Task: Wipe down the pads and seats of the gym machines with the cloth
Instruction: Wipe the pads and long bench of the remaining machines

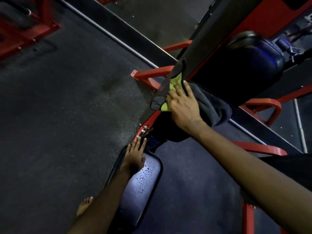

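A grey cloth [212, 105] with a yellow-green side lies against the lower end of the black back pad [224, 76] of a red-framed machine. My right hand [182, 107] presses flat on the cloth, fingers spread, at the pad's lower left edge. Below it sits the dark seat pad [143, 188], shiny with water droplets. My left hand [135, 157] rests flat on the seat's upper left corner, fingers stretched out, holding nothing.
Red steel frame bars [148, 75] stick out left of the back pad and others run at the right [263, 105]. Dark speckled rubber floor [67, 98] fills the left. Another red frame [25, 31] stands top left. My bare foot [84, 206] is on the floor.
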### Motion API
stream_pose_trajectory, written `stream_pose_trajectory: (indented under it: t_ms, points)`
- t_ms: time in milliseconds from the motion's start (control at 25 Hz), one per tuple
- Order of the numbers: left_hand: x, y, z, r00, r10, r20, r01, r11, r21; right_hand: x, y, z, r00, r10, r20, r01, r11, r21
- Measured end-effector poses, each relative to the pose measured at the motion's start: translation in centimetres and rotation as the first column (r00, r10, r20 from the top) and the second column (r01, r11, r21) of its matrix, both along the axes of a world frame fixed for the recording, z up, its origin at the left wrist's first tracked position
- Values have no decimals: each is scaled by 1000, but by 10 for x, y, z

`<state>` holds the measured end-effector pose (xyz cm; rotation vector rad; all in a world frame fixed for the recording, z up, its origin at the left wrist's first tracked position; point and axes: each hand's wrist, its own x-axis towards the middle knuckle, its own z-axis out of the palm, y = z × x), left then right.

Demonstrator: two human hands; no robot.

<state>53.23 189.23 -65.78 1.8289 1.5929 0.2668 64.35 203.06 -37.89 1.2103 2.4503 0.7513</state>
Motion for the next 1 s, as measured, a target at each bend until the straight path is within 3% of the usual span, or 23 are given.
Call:
stream_pose_trajectory:
  t_ms: [160,320,440,720,920,1000]
  points:
    - [-8,20,14,988,96,120,-96,995,-6,20,0,26,993,-5,-114,18,994,112]
    - [15,50,54,962,63,264,-97,989,116,11,-4,5,1000,11,-26,-9,997,72]
    - [22,51,55,945,58,323,-97,990,106,11,3,4,999,38,0,-38,999,-3]
    - [14,54,42,915,43,401,-92,990,104,-5,-2,-40,999,0,49,0,1000,12]
    - [-23,60,44,835,239,496,-297,954,41,35,-31,-77,997,78,-23,-78,997,28]
    - [-39,75,67,833,223,507,-312,945,96,41,-40,-84,999,47,-5,-46,999,20]
